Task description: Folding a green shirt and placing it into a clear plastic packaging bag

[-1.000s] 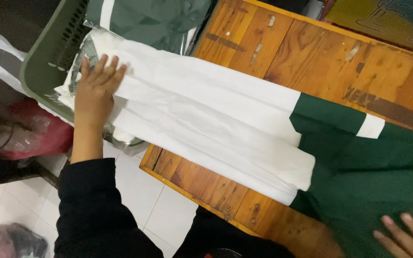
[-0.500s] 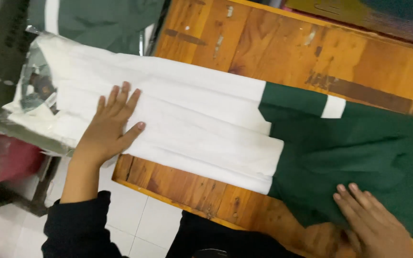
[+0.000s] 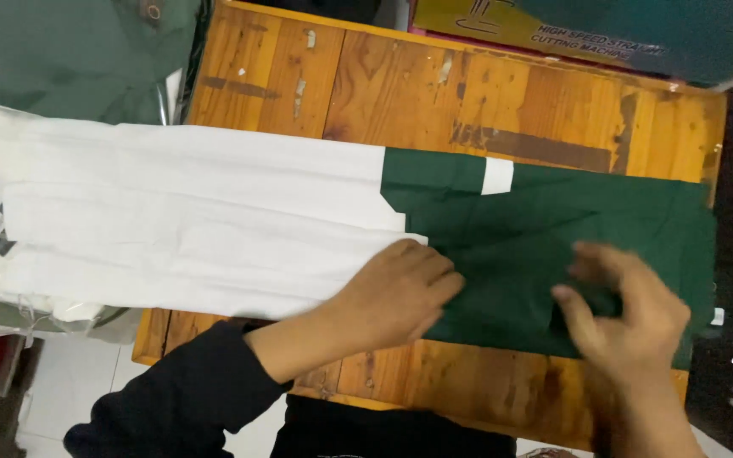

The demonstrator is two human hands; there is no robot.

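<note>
Garment on table | left hand pressed flat | right hand pinching green fabric

The right hand is blurring, its grip unclear; the left hand is hiding the garment's seam, whose white end is running off-frame
</note>
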